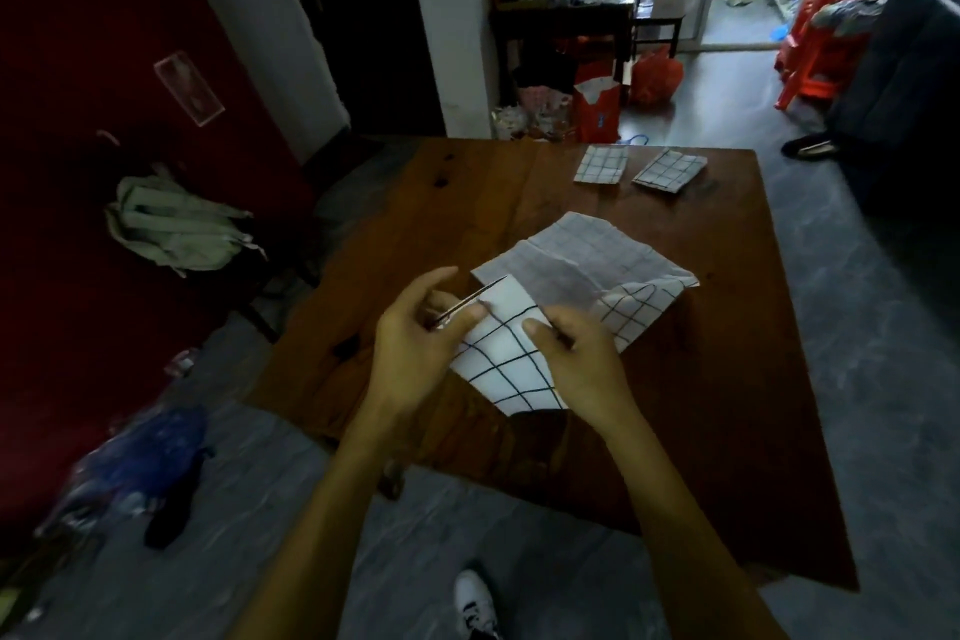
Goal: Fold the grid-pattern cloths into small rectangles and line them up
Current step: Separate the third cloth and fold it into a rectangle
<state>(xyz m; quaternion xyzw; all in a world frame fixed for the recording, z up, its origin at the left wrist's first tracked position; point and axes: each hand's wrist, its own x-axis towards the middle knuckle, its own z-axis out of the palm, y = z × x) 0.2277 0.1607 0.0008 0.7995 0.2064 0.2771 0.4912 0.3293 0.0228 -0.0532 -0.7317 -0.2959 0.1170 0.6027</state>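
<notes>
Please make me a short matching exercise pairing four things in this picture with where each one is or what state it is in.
Things:
1. unfolded grid cloth
2. two folded grid cloths
3. pale backpack
4. white shoe

Places or states:
A. on the floor at the bottom edge
B. side by side at the table's far edge
C. pinched by both hands
D. left of the table

Pairs: 1-C, 2-B, 3-D, 4-A

Both forearms reach forward, the left hand (pixel 415 327) pinching a fold of grid cloth (pixel 511 353) between thumb and curled fingers, the right hand (pixel 576 359) gripping its opposite edge.
</notes>
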